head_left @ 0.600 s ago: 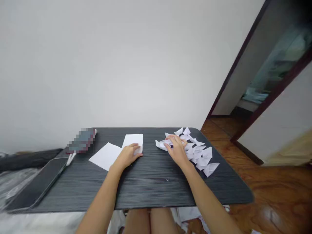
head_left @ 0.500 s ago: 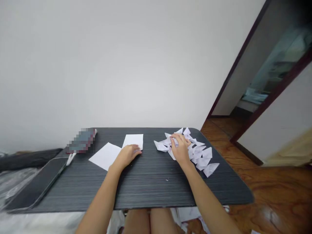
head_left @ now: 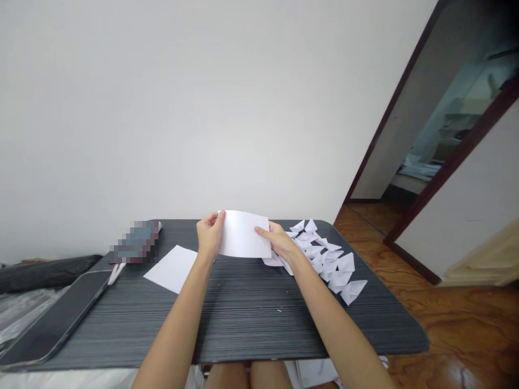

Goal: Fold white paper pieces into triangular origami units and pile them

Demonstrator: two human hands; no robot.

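Note:
A white paper sheet [head_left: 244, 234] is held up above the dark table [head_left: 243, 319]. My left hand [head_left: 208, 236] pinches its left edge, fingers closed on it. My right hand [head_left: 279, 241] grips its right edge. To the right of my right hand lies a heap of several folded white paper boats [head_left: 328, 259]. A second white sheet [head_left: 172, 268] lies flat on the table, left of my left hand.
A dark phone or tablet [head_left: 52, 321] lies at the table's left edge, with a blurred-out object [head_left: 133, 243] and a white pen [head_left: 115, 273] behind it. A white wall stands behind; an open doorway [head_left: 441, 140] and wooden floor [head_left: 454, 313] are on the right.
My left hand lifted the sheet off the table. My right hand left the folded boats and took the sheet's right edge. The view tilted slightly.

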